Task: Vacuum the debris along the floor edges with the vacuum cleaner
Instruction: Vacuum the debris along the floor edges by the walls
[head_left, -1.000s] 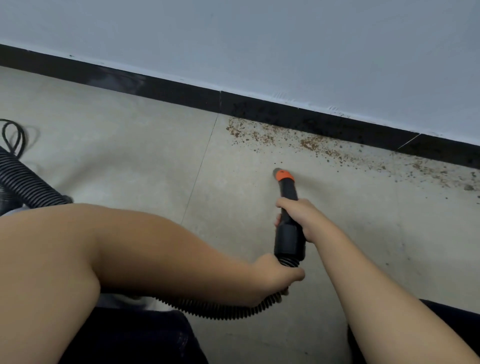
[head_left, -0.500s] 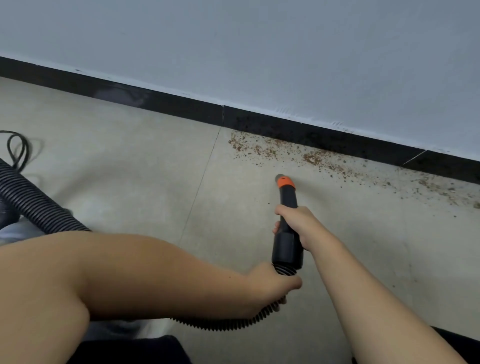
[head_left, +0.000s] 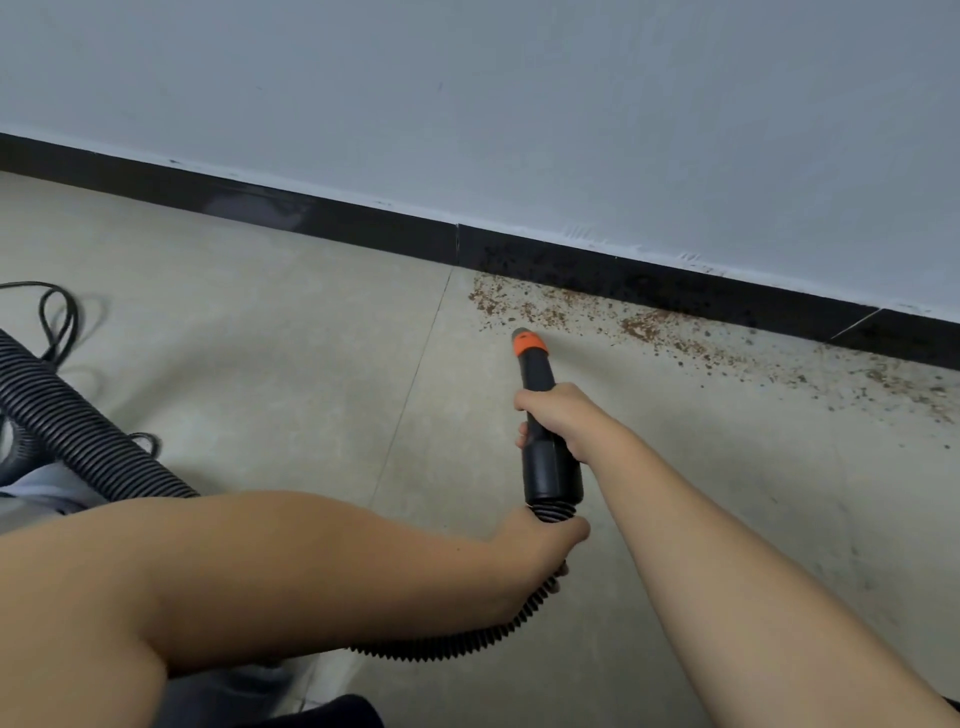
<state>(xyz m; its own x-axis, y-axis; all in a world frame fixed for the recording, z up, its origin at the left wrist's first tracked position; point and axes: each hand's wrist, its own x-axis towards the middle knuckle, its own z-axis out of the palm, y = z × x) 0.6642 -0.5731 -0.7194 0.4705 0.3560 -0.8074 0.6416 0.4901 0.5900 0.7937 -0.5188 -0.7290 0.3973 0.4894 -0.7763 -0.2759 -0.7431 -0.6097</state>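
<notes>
A black vacuum nozzle (head_left: 545, 452) with an orange tip (head_left: 527, 344) points at the wall. My right hand (head_left: 558, 415) grips the nozzle's middle. My left hand (head_left: 535, 545) holds the ribbed black hose (head_left: 467, 642) just behind the nozzle's wide end. Brown debris (head_left: 644, 327) lies scattered on the floor along the black baseboard (head_left: 675, 291), running off to the right. The orange tip sits just short of the debris's left end.
The ribbed hose (head_left: 78, 441) loops back at the left over a grey vacuum body (head_left: 47, 486). A thin black cord (head_left: 57, 317) lies coiled on the beige tile floor (head_left: 260, 353). A grey wall (head_left: 519, 104) rises above the baseboard.
The nozzle has moved forward toward the wall, so its orange tip is now close to the left end of the debris. Both hands keep their hold.
</notes>
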